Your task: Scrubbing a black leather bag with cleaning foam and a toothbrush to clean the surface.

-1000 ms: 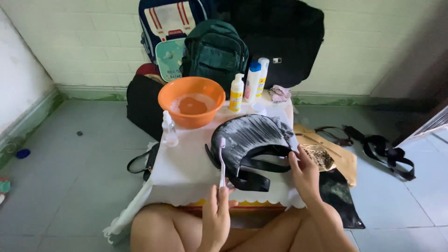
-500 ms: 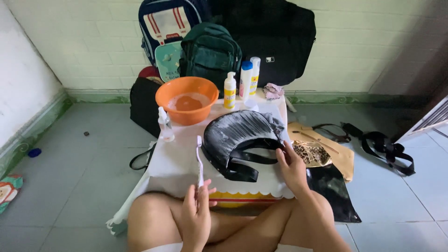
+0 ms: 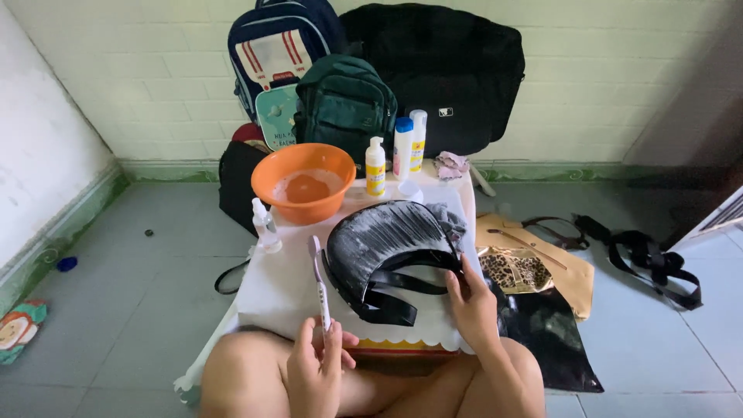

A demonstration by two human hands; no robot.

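Yellow-labelled pump bottle (image 3: 375, 166) and two tall white bottles (image 3: 409, 143) stand behind orange basin (image 3: 303, 181); small clear spray bottle (image 3: 265, 226) left of it. Left hand (image 3: 316, 370) fingers curled round toothbrush (image 3: 318, 281), bristles up. Right hand (image 3: 470, 302) fingers loosely bent, gripping foamy black handbag (image 3: 387, 251) on white table (image 3: 286, 275).
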